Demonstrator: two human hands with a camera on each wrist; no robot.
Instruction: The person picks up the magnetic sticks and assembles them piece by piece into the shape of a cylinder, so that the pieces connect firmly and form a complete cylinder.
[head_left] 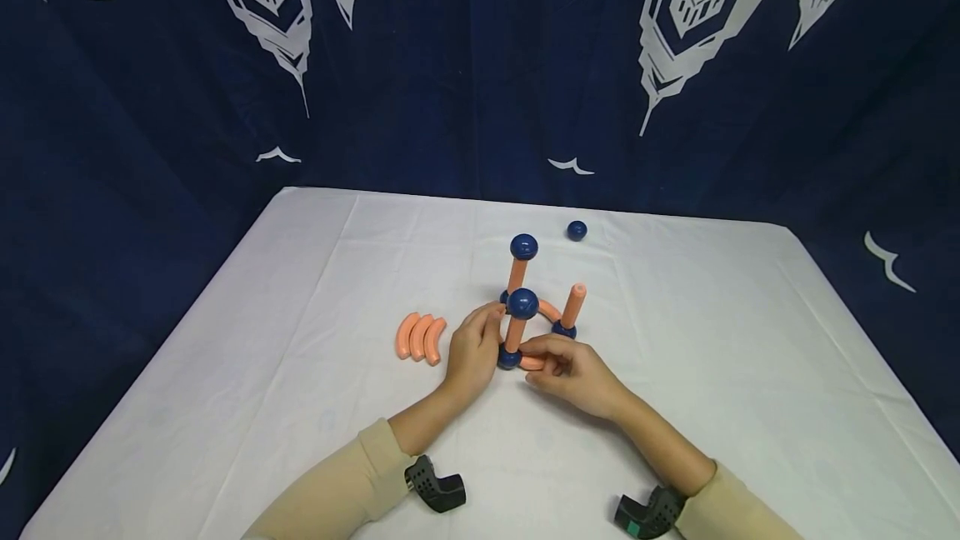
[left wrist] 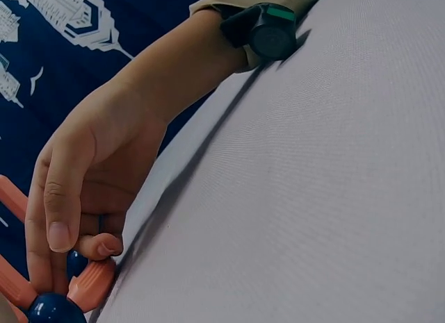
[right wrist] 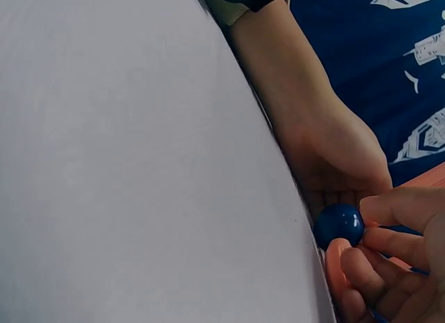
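Note:
A construction of blue balls and orange magnetic-toy rods stands mid-table in the head view. Its near post point(head_left: 514, 335) carries a blue top ball point(head_left: 522, 303) and rises from a blue base ball point(head_left: 509, 357). My left hand point(head_left: 471, 350) holds that base ball from the left, its fingertips partly hidden. On the other side, my right hand point(head_left: 576, 375) pinches a curved orange rod point(head_left: 531, 363), one end against the base ball. The right wrist view shows the pinched rod point(right wrist: 336, 267) beside the base ball point(right wrist: 339, 226). Behind stand a ball-topped post point(head_left: 517, 275) and a bare-topped post point(head_left: 573, 305).
Three curved orange rods point(head_left: 420, 337) lie side by side left of my left hand. A loose blue ball point(head_left: 577, 230) sits near the far edge of the white-covered table point(head_left: 300, 273). Beyond it hangs a dark blue patterned curtain point(head_left: 420, 90).

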